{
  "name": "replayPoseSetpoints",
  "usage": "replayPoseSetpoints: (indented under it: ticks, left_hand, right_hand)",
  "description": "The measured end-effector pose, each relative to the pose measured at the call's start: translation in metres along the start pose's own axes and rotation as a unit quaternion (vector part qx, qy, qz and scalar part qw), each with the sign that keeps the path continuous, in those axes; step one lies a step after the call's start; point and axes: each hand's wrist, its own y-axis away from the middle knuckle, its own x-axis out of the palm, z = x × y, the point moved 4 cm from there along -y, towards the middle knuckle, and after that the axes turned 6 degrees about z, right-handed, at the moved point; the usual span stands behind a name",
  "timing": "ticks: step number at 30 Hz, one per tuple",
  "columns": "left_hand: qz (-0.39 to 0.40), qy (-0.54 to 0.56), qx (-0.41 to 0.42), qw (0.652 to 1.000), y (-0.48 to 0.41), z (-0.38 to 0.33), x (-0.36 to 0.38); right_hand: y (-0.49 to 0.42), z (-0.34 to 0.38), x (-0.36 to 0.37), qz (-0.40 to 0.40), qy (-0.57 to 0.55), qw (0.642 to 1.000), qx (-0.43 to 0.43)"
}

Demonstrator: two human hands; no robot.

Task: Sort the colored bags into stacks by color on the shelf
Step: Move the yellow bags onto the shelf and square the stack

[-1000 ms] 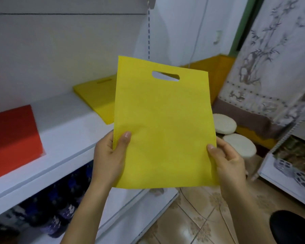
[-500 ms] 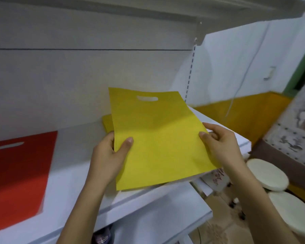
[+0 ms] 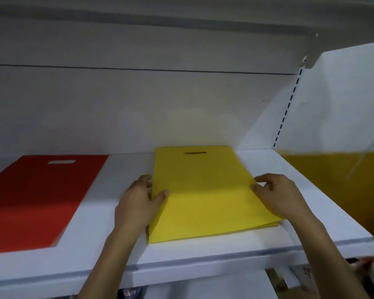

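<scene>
**Yellow bag between both hands, long axis toward the back wall**

On the white shelf board (image 3: 203, 253), the red flat fabric bag (image 3: 37, 197) lies at the left, well apart. The yellow flat fabric bag (image 3: 205, 190) lies on a yellow stack (image 3: 268, 224), handle slot at the far end. The left hand (image 3: 136, 203) pinches its left edge. The right hand (image 3: 276, 195) curls over its right edge, but I cannot tell if it grips. Both hands are equally near.

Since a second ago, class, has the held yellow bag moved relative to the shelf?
Yes. The yellow bag went from upright in front of the shelf to lying flat on it, right of the red bag.
</scene>
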Motion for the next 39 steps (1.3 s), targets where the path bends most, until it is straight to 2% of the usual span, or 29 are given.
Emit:
replayPoseSetpoints:
  ticks: [5,9,13,16,19,22,29,34,39]
  left_hand:
    - [-0.03,-0.082,-0.006,0.996,0.0,-0.006,0.007]
    - [-0.064,-0.035,-0.02,0.997,0.0,-0.006,0.005]
    - [-0.082,0.033,-0.015,0.996,0.007,-0.003,0.004]
    - [-0.067,0.014,0.004,0.998,0.011,-0.006,0.007]
    - [-0.06,-0.028,0.005,0.998,0.009,-0.005,0.009]
    - [-0.065,-0.03,0.0,0.997,0.008,-0.002,0.01]
    - [-0.06,-0.02,-0.004,0.998,0.008,-0.003,0.009]
    - [-0.057,0.011,-0.007,0.998,0.012,-0.003,0.008]
    - [-0.051,0.001,-0.013,0.999,0.014,-0.008,0.009]
  right_hand:
    - [-0.003,-0.011,0.006,0.041,0.007,0.999,0.002]
    - [-0.004,-0.016,0.011,0.018,-0.008,1.0,0.006]
    - [0.005,-0.02,0.01,-0.06,-0.121,0.99,-0.031]
    - [0.007,-0.02,0.011,-0.021,-0.181,0.982,-0.043]
    - [0.006,-0.018,0.018,0.044,-0.117,0.99,-0.062]
    - [0.005,-0.016,0.019,0.045,-0.063,0.994,-0.079]
    - [0.004,-0.015,0.019,0.054,-0.041,0.994,-0.087]
    - [0.004,-0.011,0.021,0.059,0.019,0.994,-0.091]
    - [0.005,-0.012,0.02,0.074,0.005,0.993,-0.09]
